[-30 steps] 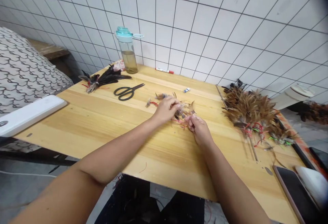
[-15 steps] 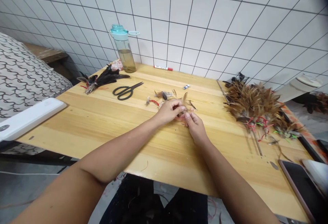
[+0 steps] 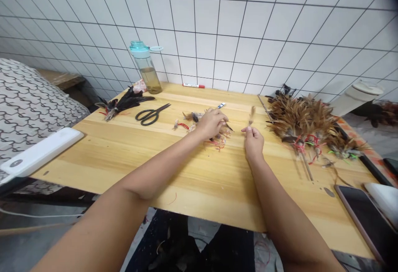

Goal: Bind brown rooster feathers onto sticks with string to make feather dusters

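My left hand rests curled on a small heap of brown feathers with red thread in the middle of the wooden table. My right hand has moved off to the right of the heap. Its fingers pinch the quill of a single small brown feather that stands up above the hand. A big pile of brown feather bundles tied with red and green thread lies further right.
Black scissors, a bunch of dark feathers and a teal-lidded bottle sit at the back left. A red marker lies by the tiled wall. A phone lies at the table's right corner.
My right hand has pulled away from the small heap to the right, with one feather pinched in it. The left hand stays on the heap.
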Tool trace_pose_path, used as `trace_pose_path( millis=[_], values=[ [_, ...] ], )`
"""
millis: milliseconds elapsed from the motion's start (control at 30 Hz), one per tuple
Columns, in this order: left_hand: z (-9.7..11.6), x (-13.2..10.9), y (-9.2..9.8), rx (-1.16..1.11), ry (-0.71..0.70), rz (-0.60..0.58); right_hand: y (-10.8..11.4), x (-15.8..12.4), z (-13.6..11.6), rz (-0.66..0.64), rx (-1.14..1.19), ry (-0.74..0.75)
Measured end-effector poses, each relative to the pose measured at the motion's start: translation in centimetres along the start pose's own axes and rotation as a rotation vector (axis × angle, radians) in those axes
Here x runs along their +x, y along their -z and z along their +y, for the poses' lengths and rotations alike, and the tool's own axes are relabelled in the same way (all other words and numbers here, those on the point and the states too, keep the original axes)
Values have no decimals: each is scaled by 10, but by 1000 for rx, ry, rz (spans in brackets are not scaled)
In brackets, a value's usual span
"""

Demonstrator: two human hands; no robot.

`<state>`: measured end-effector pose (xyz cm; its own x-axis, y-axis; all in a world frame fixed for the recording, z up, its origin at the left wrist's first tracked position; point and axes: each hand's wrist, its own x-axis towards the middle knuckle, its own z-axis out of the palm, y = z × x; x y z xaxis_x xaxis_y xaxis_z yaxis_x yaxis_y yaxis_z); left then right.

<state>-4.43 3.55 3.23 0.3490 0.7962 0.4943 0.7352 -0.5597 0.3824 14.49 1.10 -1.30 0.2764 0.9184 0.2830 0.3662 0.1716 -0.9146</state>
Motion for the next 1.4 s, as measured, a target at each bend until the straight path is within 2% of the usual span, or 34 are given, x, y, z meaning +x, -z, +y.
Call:
trace_pose_path(
  millis=[67,167,267,333,467,567,667,833,1000,1100,1167,1233,1333,1400],
  values=[
    [1,13,-17,75,-63,-67,5,8,8,86,-27,9],
    [0,23,-39,156,-110,-165,6,12,15,101,-92,32],
    [-2,25,-43,201,-123,-198,4,11,17,109,-124,40],
    [-2,22,-35,210,-140,-165,3,8,15,96,-130,59],
    [5,3,-2,271,-189,-125,-1,-3,1,23,-148,163],
    [13,-19,22,328,-228,-129,-8,-16,-15,-76,-162,244],
    [17,-42,37,347,-260,-101,-15,-30,-26,-194,-180,324],
    [18,-66,45,316,-260,-63,-25,-45,-32,-346,-213,416],
    [17,-68,44,226,-253,-46,-28,-49,-35,-429,-168,343],
    [3,-64,51,179,-198,67,-26,-48,-39,-436,-100,248],
    [-17,-62,59,197,-70,194,-25,-48,-41,-408,-66,171],
    [-41,-62,66,241,73,271,-23,-48,-42,-376,-42,104],
    [-69,-63,68,279,212,251,-22,-48,-44,-347,-26,53],
    [-78,-65,62,260,258,196,-21,-48,-44,-327,-26,42]
  ],
)
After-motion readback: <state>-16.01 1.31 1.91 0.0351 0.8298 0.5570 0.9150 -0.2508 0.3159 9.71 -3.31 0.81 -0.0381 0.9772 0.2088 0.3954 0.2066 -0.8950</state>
